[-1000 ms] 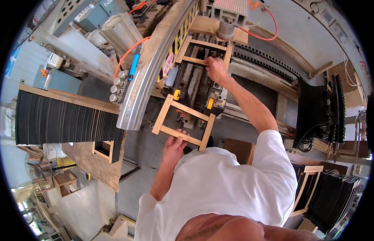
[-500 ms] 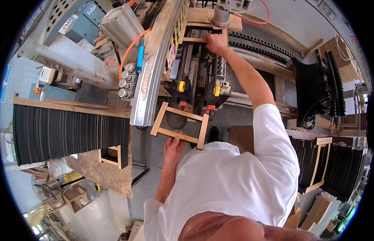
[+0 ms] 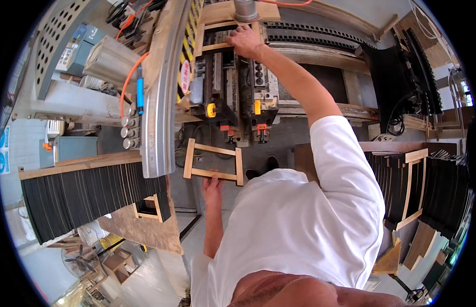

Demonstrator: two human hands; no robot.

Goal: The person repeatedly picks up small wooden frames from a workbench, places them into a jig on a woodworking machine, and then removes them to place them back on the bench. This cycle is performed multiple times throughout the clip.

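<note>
My left hand [image 3: 212, 188] grips a small light-wood frame [image 3: 222, 176] by its near rail. Two longer rails join two end pieces, and the frame hangs in the air before my waist. Far ahead, my right hand [image 3: 245, 42] is closed over the near right corner of a second wooden frame [image 3: 217, 47], which lies in the machine [image 3: 240, 82]. The fingertips are partly hidden behind the knuckles. Just beyond that hand, a metal cylinder [image 3: 245, 10] stands over the frame.
Yellow knobs [image 3: 211, 110] and red clamps [image 3: 262, 133] sit at the machine's near end. A metal beam [image 3: 158, 117] runs along its left. Rows of dark frames [image 3: 89, 194] stand on the left, and more dark frames [image 3: 445, 192] on the right.
The whole view has shifted, with the machine now further left. The frame in my left hand has turned to lie more level. My right hand stays on the frame in the machine.
</note>
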